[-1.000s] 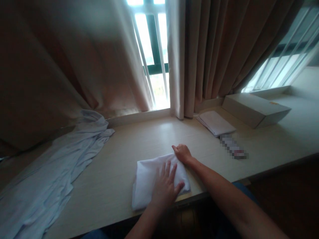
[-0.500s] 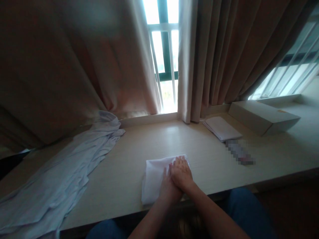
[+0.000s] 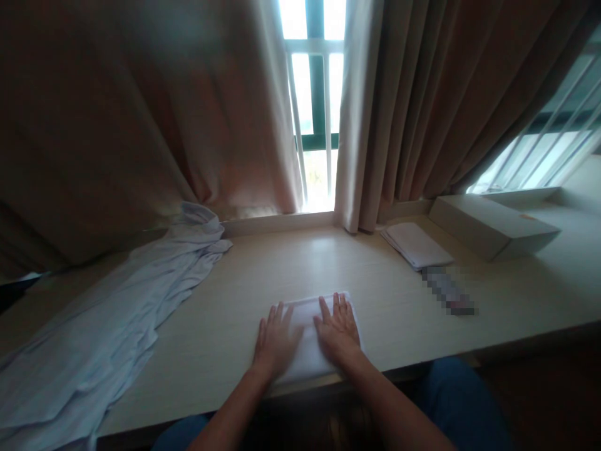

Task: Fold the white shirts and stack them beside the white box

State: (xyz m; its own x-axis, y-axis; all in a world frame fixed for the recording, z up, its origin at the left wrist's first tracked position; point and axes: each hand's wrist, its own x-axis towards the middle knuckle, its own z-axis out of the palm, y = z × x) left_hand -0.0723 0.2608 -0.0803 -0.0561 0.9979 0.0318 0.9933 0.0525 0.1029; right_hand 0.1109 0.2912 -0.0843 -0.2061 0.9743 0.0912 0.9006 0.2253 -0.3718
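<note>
A folded white cloth (image 3: pixel 307 351) lies on the pale wooden table (image 3: pixel 399 313) near its front edge. My left hand (image 3: pixel 276 339) rests flat on the cloth's left side, fingers stretched out. My right hand (image 3: pixel 339 331) lies flat on its right side, fingers spread and pointing away from me. Both palms press down on the cloth, and neither hand grips anything.
A crumpled light-blue garment (image 3: pixel 107 313) sprawls over the table's left part. A second folded white cloth (image 3: pixel 417 245), a blurred small object (image 3: pixel 448 290) and a flat white box (image 3: pixel 493 224) sit at the right. Brown curtains (image 3: pixel 141 113) and a barred window (image 3: pixel 315 100) stand behind.
My left hand has slid from under my right hand out to the cloth's left side. Both hands now lie flat side by side, and the cloth looks smoothed.
</note>
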